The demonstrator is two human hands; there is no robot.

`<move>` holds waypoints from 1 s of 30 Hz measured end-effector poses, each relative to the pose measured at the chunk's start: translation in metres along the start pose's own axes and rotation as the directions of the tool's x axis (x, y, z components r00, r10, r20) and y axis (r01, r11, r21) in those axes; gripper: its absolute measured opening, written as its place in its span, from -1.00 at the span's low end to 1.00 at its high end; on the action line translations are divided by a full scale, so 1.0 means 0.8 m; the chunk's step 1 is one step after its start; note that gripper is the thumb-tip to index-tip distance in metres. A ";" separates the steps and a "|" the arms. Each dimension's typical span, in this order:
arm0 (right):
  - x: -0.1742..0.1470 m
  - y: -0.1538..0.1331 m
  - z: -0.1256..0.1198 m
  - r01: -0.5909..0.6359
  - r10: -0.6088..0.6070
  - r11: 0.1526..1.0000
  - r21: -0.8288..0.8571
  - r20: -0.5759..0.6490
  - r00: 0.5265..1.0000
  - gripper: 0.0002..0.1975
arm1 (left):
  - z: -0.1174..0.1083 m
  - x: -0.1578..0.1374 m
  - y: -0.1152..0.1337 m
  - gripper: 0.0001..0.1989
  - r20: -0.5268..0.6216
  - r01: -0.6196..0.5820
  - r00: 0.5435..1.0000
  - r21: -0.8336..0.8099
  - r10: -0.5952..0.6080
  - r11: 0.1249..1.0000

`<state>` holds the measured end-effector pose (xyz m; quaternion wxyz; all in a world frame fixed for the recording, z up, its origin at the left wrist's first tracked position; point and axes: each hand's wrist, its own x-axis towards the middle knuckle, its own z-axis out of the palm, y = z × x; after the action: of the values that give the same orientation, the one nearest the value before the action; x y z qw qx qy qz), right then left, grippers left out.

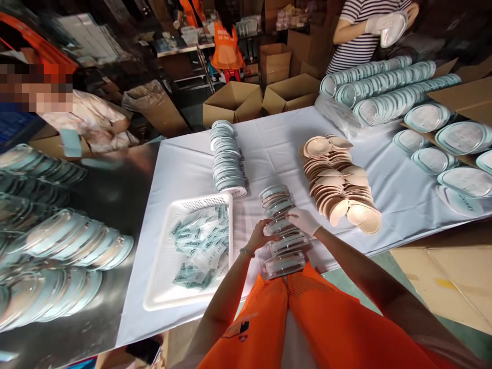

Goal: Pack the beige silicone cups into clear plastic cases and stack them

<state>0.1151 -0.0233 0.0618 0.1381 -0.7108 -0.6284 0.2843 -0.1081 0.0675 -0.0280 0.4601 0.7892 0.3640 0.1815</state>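
Observation:
A row of clear plastic cases (287,241) with pale blue-green edges runs along the table in front of me. My left hand (261,236), bare with a bracelet at the wrist, has its fingers curled against the left side of the row. From the right, my right hand (304,221), in a white glove, grips the same cases, fingers bent over the top. Beyond the right hand lie two joined rows of beige bra cups (332,179). A white plastic basket (161,256) stands left of my left hand, holding small printed packets (202,243).
A row of white oval cards (226,159) lies behind the basket. Filled clear packages (392,89) cover the back right of the table, and more (77,236) crowd the dark table at left. Open cartons (234,100) stand behind. Co-workers are at left and at back right.

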 end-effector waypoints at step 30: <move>-0.012 -0.063 0.018 -0.267 0.273 0.942 0.204 0.001 0.962 -0.71 | 0.004 0.041 0.050 -0.56 0.193 0.226 0.942 0.240 -0.275 0.944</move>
<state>0.0653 -0.0265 0.0806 0.1778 -0.7762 -0.4909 0.3534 -0.0678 0.0772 0.0031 0.4296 0.7966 0.4252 -0.0091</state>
